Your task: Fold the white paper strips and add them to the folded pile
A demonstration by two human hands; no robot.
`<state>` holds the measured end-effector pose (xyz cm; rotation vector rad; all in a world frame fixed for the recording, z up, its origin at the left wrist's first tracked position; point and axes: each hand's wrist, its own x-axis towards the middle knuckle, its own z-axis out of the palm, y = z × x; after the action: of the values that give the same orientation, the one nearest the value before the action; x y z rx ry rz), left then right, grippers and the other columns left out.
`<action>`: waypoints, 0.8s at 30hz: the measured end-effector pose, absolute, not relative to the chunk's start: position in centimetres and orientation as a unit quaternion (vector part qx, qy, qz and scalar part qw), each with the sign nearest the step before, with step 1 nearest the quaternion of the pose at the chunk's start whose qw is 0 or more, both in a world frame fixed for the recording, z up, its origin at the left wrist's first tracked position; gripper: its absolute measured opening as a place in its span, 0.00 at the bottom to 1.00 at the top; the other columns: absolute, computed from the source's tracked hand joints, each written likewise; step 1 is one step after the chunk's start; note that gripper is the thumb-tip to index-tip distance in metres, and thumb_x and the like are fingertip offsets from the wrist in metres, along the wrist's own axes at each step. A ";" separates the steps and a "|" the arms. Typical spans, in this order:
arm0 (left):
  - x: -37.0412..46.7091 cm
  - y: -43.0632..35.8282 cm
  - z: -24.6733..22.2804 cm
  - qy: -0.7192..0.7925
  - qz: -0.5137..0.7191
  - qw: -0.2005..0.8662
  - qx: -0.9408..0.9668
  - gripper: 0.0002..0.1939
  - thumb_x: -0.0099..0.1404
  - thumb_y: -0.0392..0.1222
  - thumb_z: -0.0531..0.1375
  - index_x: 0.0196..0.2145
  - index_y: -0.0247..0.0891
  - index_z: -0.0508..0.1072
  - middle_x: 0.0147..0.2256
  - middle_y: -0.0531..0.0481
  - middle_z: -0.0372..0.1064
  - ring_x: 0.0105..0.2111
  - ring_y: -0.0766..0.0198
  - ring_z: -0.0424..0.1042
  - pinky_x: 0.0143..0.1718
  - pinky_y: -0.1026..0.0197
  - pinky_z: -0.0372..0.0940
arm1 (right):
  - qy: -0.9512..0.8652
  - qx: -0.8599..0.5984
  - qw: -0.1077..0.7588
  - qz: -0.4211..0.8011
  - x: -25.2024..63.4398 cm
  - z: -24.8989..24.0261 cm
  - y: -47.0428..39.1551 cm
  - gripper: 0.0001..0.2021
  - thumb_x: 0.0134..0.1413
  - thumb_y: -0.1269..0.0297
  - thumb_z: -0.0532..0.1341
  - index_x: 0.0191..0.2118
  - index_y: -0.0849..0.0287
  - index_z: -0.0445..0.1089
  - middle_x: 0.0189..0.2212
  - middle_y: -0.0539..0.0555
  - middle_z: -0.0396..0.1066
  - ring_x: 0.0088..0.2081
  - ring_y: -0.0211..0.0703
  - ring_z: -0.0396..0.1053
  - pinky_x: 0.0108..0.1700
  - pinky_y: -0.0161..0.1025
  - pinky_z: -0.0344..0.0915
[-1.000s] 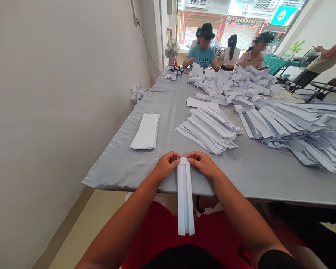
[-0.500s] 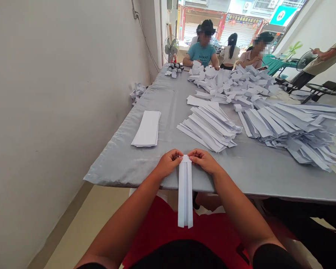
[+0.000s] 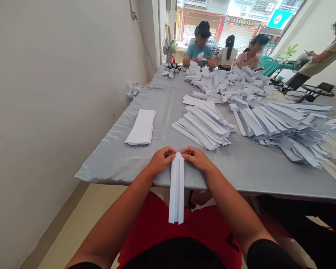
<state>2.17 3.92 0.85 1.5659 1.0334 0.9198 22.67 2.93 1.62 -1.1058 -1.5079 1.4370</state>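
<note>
A long white folded paper strip [image 3: 176,190] hangs over the near table edge, its lower end above my lap. My left hand [image 3: 162,160] pinches the strip's folded top at its left corner. At the right corner, the fingers of my right hand [image 3: 194,158] grip the same top fold. Beyond my left hand lies a neat stack of flat white paper [image 3: 141,126]. A spread pile of folded strips [image 3: 204,125] rests past my right hand.
The grey-covered table [image 3: 100,157] also bears a large heap of strips [image 3: 282,127] at right and a heap of short folded papers [image 3: 229,80] farther back. Dark and white items [image 3: 172,69] sit at the far left corner. Several people are around the far side.
The view has shifted slightly, so the table things appear a little farther left. Both hands keep their hold on the strip. The person in teal has raised a white paper.
</note>
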 end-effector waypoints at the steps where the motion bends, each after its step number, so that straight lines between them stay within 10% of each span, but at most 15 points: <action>1: 2.1 3.9 0.9 0.428 0.380 0.501 0.649 0.14 0.56 0.52 0.62 0.34 0.40 0.73 0.25 0.56 0.64 0.28 0.65 0.63 0.33 0.60 0.60 | -0.591 -0.433 0.382 0.564 22.7 1.6 2.9 0.17 0.44 0.50 0.69 0.35 0.57 0.72 0.28 0.47 0.70 0.28 0.35 0.63 0.33 0.37 0.61; 24: 2.3 4.2 0.3 0.426 0.378 0.499 0.653 0.14 0.56 0.52 0.62 0.35 0.39 0.73 0.26 0.56 0.64 0.28 0.65 0.62 0.32 0.61 0.59 | -0.595 -0.427 0.382 0.563 22.8 1.5 3.1 0.15 0.46 0.52 0.69 0.35 0.57 0.73 0.28 0.48 0.71 0.28 0.35 0.63 0.34 0.37 0.62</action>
<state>2.26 4.15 0.34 1.5798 1.0316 0.9159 22.82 3.09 1.47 -1.0903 -1.5180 1.4371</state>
